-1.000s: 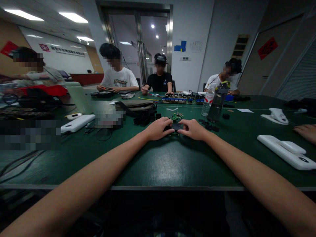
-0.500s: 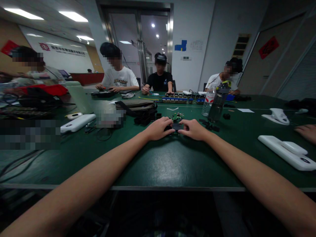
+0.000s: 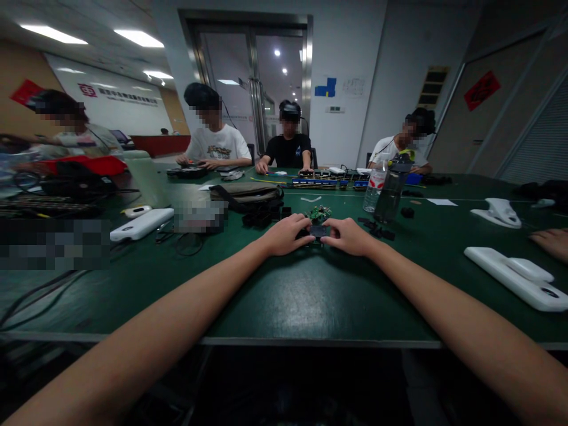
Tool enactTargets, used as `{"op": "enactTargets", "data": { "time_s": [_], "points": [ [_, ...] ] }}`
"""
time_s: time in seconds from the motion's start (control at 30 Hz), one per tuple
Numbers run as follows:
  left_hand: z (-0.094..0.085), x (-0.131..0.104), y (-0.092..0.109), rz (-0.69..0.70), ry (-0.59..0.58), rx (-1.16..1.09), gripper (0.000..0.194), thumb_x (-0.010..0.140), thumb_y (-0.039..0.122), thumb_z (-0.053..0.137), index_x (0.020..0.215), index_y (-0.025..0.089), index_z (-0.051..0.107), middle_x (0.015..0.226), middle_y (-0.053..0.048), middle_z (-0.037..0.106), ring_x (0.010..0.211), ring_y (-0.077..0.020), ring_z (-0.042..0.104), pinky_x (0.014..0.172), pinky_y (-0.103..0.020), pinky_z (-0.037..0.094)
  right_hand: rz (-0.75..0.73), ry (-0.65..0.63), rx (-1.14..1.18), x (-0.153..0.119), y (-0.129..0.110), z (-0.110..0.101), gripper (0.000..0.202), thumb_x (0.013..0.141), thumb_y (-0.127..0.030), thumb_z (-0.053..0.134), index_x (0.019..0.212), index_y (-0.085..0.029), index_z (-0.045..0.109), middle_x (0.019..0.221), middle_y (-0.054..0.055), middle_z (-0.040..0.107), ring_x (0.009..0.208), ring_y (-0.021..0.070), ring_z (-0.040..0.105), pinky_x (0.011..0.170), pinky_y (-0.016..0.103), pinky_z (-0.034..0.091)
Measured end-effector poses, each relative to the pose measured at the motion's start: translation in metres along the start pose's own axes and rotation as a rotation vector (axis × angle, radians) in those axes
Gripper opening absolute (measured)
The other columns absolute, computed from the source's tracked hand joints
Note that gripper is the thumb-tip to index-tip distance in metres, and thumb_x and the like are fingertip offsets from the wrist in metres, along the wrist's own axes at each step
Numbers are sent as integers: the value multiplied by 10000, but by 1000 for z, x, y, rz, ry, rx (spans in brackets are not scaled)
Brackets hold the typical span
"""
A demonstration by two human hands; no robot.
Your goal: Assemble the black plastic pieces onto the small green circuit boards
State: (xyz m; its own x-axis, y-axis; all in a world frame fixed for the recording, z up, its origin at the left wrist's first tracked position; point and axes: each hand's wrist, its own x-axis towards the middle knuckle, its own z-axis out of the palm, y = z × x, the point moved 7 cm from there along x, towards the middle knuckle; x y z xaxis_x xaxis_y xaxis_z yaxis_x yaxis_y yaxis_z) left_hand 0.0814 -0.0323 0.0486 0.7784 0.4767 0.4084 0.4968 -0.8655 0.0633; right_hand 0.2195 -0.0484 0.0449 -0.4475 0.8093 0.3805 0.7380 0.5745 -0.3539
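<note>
Between my two hands, over the middle of the green table [image 3: 306,302], is a small dark rectangular piece [image 3: 318,231]; its exact kind I cannot make out. My left hand [image 3: 289,234] pinches its left end between thumb and fingers. At the right end, my right hand [image 3: 348,236] grips it the same way, thumb toward me. Just beyond the fingertips lies a small heap of green circuit boards [image 3: 318,213] with wires or parts on it. Fingers partly cover the dark piece, and its underside is hidden.
Black square parts [image 3: 261,217] and a grey-brown bag [image 3: 244,194] lie to the left. A water bottle [image 3: 375,186] and a dark bottle [image 3: 393,188] stand right, near black bits [image 3: 377,228]. White devices [image 3: 510,278] lie far right, beside another person's hand [image 3: 550,241]. Several people sit around.
Both hands keep their hold on the dark piece with hardly any movement. The whole view has shifted slightly, so things appear a little lower.
</note>
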Motion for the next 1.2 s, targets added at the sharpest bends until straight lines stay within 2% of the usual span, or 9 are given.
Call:
{"op": "enactTargets", "data": {
  "time_s": [1.2],
  "points": [
    [-1, 0, 2, 9, 2, 16, 277, 934, 440, 483, 1001, 179, 545, 1000, -86, 582, 923, -230, 551, 819, -363, 468, 5, -7, -16, -1, -2, -2, 244, 827, -270, 682, 1031, -139, 661, 666, -4, 656, 587, 125, 578, 608, 233, 373]
  ]
}}
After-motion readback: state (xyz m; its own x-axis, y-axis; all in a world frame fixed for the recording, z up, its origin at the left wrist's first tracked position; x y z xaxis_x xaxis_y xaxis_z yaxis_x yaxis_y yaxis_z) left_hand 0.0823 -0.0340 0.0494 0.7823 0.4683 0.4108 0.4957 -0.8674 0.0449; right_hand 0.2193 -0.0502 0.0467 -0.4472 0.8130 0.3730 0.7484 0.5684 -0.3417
